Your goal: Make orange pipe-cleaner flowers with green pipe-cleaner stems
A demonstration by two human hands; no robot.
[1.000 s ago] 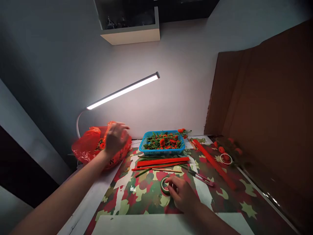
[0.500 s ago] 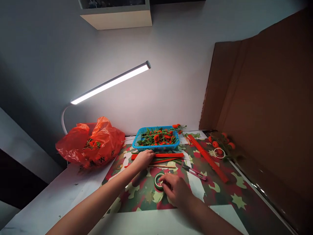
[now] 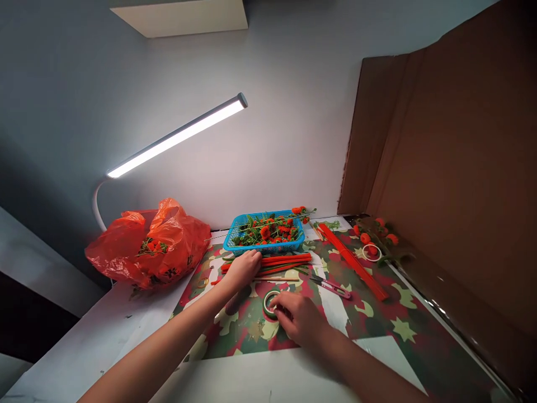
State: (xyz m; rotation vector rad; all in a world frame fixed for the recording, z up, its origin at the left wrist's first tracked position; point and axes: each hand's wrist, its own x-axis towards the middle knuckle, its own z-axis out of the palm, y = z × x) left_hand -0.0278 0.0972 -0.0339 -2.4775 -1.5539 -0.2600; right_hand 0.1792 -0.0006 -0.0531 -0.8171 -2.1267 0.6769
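My left hand [image 3: 245, 267] reaches to the bundle of red strips that look like pipe cleaners [image 3: 289, 259], its fingers closed at the bundle and partly hiding it. Green strips lie among the red ones. Nearer to me, my right hand [image 3: 302, 316] has its thumb and fingers pinched at the rim of a roll of green tape [image 3: 267, 307], which rests on the patterned mat [image 3: 247, 336]. A thin wooden stick [image 3: 279, 279] lies just below the bundle. Pink thread snips [image 3: 335, 288] are to the right of it.
Behind the bundle stands a blue basket [image 3: 226, 244] of orange-red flowers. A red plastic bag [image 3: 126, 252] is at left, under a lit lamp [image 3: 180, 134]. At right lie a long red bundle [image 3: 354, 262], a white ring [image 3: 372, 252] and more flowers [image 3: 364, 238] beside a cardboard sheet [image 3: 453, 168].
The view has shifted slightly, so everything sits a little higher and more to the left. Both hands keep nearly the same places at the bundle and tape roll.
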